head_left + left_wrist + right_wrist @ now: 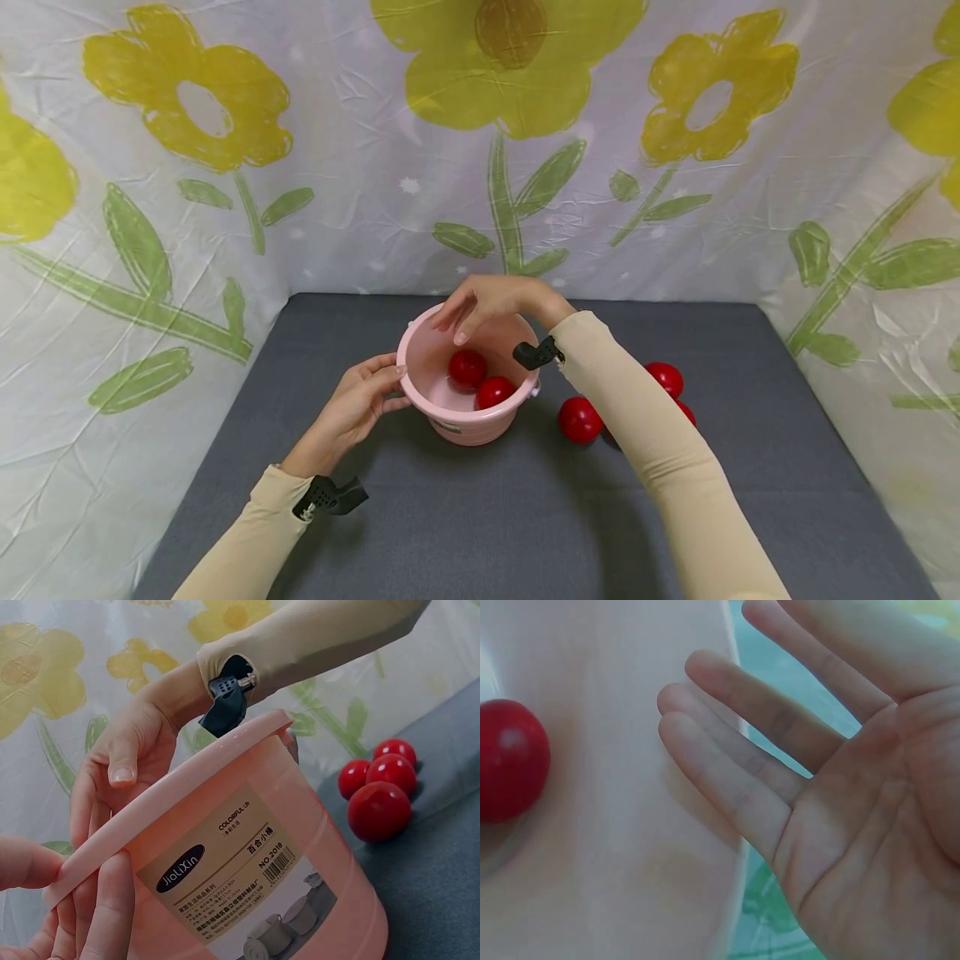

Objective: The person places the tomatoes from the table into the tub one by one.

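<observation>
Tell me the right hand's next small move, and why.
Probably swing the right hand out to the four red balls beside the bucket: it is open and empty over the bucket's mouth, two red balls lie inside, and the left hand holds the bucket.

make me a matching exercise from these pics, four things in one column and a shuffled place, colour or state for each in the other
Things
1. balls
2. left grip
3. label
4. right grip

Places, colours and states
A. printed, flat against the outer wall of the bucket
B. over the bucket, holding nothing
C. red, some inside the bucket and others outside it
D. holding the bucket by its rim

Right pairs: 1-C, 2-D, 3-A, 4-B
</observation>
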Demonstrator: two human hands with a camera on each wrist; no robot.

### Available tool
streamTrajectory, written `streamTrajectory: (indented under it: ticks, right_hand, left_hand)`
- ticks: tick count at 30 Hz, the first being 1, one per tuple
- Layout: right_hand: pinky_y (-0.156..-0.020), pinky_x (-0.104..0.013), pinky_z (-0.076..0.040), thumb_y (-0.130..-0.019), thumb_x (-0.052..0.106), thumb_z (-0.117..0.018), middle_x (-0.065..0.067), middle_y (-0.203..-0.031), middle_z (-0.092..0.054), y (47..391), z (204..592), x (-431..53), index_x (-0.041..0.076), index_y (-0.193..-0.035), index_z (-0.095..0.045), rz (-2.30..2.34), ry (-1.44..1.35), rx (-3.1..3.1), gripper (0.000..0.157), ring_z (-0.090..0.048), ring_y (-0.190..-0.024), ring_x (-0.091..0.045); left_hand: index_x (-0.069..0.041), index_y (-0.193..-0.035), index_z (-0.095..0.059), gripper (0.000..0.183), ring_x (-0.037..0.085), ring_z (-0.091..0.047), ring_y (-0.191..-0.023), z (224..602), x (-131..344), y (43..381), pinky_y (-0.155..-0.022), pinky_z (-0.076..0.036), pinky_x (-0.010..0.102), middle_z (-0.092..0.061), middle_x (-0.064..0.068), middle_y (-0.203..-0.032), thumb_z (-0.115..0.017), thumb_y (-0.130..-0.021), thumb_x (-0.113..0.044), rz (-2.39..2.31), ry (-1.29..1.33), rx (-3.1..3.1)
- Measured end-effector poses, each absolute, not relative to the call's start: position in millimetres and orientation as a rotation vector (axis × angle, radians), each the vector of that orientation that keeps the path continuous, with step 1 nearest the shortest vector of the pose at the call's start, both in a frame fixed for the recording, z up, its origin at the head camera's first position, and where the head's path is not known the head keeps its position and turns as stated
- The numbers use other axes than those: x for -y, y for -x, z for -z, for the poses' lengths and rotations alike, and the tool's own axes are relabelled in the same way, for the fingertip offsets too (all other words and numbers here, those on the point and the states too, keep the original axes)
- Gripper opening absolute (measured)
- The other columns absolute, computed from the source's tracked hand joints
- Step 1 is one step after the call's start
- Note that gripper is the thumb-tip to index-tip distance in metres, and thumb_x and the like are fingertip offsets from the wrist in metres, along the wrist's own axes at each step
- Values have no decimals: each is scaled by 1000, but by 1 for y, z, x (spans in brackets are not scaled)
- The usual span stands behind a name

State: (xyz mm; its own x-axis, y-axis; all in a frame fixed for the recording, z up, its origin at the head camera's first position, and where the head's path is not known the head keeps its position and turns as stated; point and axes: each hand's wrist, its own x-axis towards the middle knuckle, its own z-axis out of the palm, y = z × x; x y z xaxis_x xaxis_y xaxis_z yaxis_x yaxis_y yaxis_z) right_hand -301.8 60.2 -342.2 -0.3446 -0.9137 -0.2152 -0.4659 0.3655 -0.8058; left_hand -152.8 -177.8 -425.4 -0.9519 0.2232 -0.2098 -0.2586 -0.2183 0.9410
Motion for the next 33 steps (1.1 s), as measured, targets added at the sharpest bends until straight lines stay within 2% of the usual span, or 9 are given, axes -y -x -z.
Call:
streamTrajectory:
  ticks: [7, 14, 23, 27, 33]
  right_hand:
    - [-104, -35, -53, -87, 9, -73, -19, -133, -64, 304, 335, -72, 2, -132, -61, 916, 1191, -1945, 47, -61, -123, -34]
    - [-101, -36, -55, -90, 6, -67, -25, -135, -60, 303, 322, -90, -3, -133, -58, 967, 1145, -1946, 45, -60, -123, -41]
    - [-98, -36, -56, -86, 10, -75, -15, -137, -62, 296, 310, -141, 9, -133, -62, 984, 1019, -2072, 48, -61, -124, -35]
    - [-95, -36, -57, -84, 14, -78, -16, -139, -60, 292, 308, -170, 8, -134, -61, 984, 951, -2131, 53, -61, -125, -31]
    - [-94, -34, -58, -85, 13, -76, -19, -139, -59, 287, 316, -213, 2, -135, -59, 1026, 835, -2176, 53, -60, -126, -34]
  left_hand:
    - [11, -138, -33, 46, 5, -65, -78, 426, 178, 153, -70, -61, 21, -64, -5, -96, -53, -100, -8, -2235, 40, -1742]
    - [12, -138, -32, 48, 5, -65, -79, 427, 178, 153, -70, -61, 20, -64, -5, -97, -52, -100, -8, -2236, 22, -1747]
    - [12, -139, -31, 50, 5, -65, -79, 428, 177, 153, -71, -61, 21, -64, -5, -98, -53, -100, -8, -2227, 30, -1759]
    - [12, -139, -32, 49, 4, -65, -79, 428, 177, 153, -71, -61, 21, -64, -6, -97, -53, -100, -8, -2227, 33, -1761]
    - [10, -137, -35, 46, 5, -64, -79, 428, 177, 153, -71, -61, 21, -64, -5, -97, -53, -100, -9, -2232, 36, -1768]
